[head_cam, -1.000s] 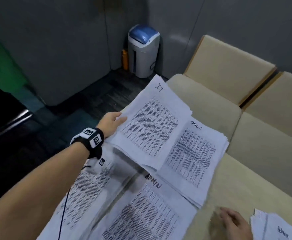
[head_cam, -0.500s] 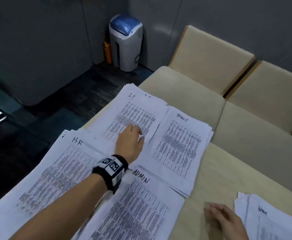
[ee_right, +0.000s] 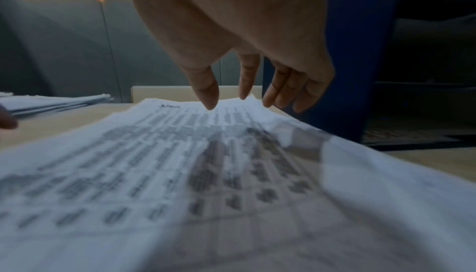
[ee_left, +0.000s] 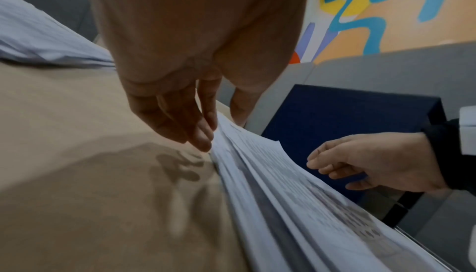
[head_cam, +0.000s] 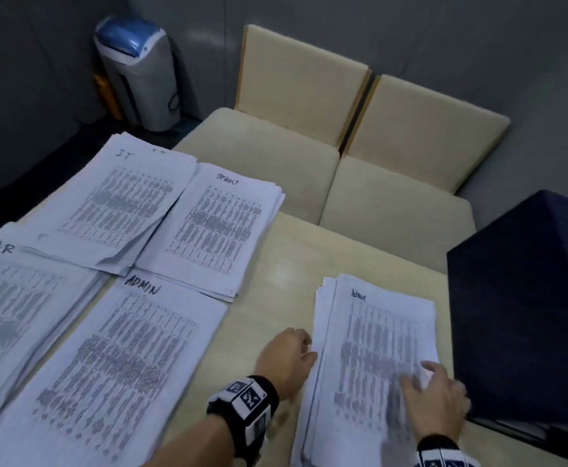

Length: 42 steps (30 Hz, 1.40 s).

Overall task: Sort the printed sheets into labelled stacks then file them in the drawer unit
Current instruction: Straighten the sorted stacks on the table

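Observation:
Four labelled stacks lie on the left of the table: IT (head_cam: pixel 117 197), one with an unreadable label (head_cam: pixel 215 227), HR (head_cam: pixel 16 298) and ADMIN (head_cam: pixel 117 365). A separate pile of printed sheets (head_cam: pixel 373 348) lies at the right, its top sheet marked Admin. My left hand (head_cam: pixel 292 358) is at this pile's left edge, and its fingertips (ee_left: pixel 203 138) touch the sheets' edges (ee_left: pixel 283 185). Over the pile's near right part my right hand (head_cam: pixel 434 392) is spread with straight fingers (ee_right: pixel 247 81) just above the top sheet (ee_right: pixel 206 174). Neither hand holds a sheet.
The dark blue drawer unit (head_cam: pixel 528 298) stands on the table right of the pile, close to my right hand. Two beige chairs (head_cam: pixel 309 136) face the far table edge. A grey bin with a blue lid (head_cam: pixel 137 72) stands in the corner. Bare tabletop (head_cam: pixel 275 271) separates the stacks from the pile.
My left hand left the IT stack and crossed to the left edge of the right-hand pile. My right hand moved from the table onto that pile. The view swung right.

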Motion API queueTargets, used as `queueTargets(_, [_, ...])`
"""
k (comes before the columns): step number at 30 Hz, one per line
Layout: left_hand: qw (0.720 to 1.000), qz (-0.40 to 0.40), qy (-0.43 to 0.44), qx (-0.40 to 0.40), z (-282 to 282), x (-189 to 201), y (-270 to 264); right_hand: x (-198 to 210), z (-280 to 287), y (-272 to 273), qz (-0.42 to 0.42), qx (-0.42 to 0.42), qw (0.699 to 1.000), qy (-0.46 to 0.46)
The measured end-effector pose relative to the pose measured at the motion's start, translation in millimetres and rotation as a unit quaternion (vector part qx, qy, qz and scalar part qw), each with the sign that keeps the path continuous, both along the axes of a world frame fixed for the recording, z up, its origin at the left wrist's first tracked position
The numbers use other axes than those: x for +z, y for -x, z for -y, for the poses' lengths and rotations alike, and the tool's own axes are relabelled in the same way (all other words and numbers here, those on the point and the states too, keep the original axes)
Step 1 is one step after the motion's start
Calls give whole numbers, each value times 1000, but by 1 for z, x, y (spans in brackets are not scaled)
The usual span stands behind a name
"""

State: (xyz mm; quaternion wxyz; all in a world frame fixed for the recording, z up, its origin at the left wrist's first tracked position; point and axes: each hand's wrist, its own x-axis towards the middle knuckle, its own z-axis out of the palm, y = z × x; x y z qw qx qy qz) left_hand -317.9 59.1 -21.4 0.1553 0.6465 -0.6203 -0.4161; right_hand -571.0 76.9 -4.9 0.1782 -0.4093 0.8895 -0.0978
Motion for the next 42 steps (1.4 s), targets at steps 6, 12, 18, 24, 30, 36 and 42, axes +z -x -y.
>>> queueTargets(6, [997, 59, 8, 50, -12, -9, 52, -9, -15, 47, 93, 14, 995, -12])
queueTargets(12, [988, 92, 31, 119, -12, -7, 47, -11, -18, 44, 116, 15, 993, -1])
queueTargets(18, [979, 154, 57, 118, -12, 1, 26, -15, -17, 25, 133, 3, 991, 7])
queueTargets(24, [985, 143, 21, 97, -1, 5, 32, -16, -18, 42, 146, 54, 984, 86])
queueTargets(30, [982, 174, 1, 73, 3, 2, 23, -6, -26, 63, 185, 35, 978, 94])
queueTargets(36, [969, 238, 61, -35, 3, 14, 10, 3, -31, 65, 445, -177, 871, 113])
queueTargets(42, [989, 78, 90, -92, 2, 10, -3, 6, -41, 42, 580, -196, 774, 158])
